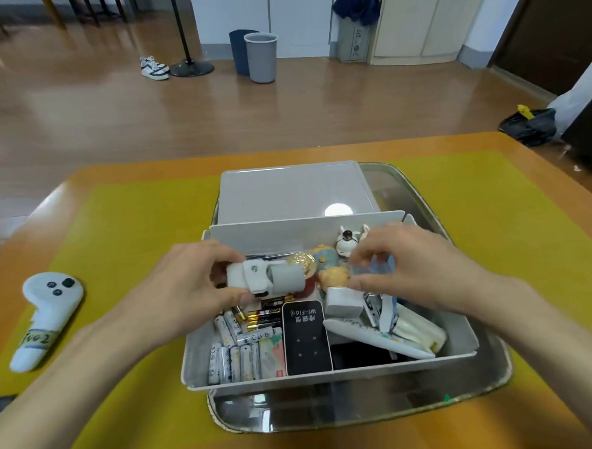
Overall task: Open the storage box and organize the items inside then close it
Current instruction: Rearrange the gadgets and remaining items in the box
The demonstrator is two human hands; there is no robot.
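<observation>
Sorting is going best if the left hand (188,285), fingers clamped on the white gadget (266,277), is lowering it into a free spot in the open box (329,368) at frame centre while the right hand (417,269), fingers pinched on a small clear item (372,266), is keeping clear of the figurines (331,267).

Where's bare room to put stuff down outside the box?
Free: yellow mat between controller and box; mat right of the tray, out to the table edge. The lid behind the box is bare. Crowded: inside the box, where left hand and right hand work.

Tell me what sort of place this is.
Probably a room in a home or small office: wood floor, waste bins by the wall, sneakers left out, and cupboards behind a table holding the open storage box.
</observation>
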